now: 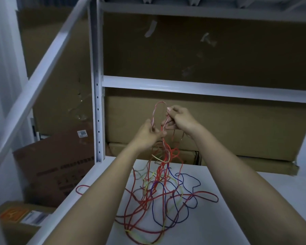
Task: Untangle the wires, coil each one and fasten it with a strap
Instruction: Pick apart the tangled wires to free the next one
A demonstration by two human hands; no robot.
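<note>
Two bare forearms reach forward from the bottom edge, where the elbows are cut off. Between them, a tangle of red, blue and yellow wires [162, 191] lies spread on the white shelf surface [254, 200], its near loops running under the left forearm and off the bottom of the frame. Part of the tangle is lifted: a bunch of mostly red strands rises from the heap to the hands. The left hand [148, 131] pinches the lifted strands with curled fingers; its fingertips are turned away and hard to see. The right hand [178, 119], slightly higher, grips a red loop [159, 110] that arches above both hands, with more strands hanging below its palm. Which single wire each hand holds cannot be told, since the colours blur together in dim light. Behind the hands stand large cardboard boxes [237, 129] inside a white metal rack [97, 85]. Lower left, a brown carton [57, 167] carries print too blurred to read.
</note>
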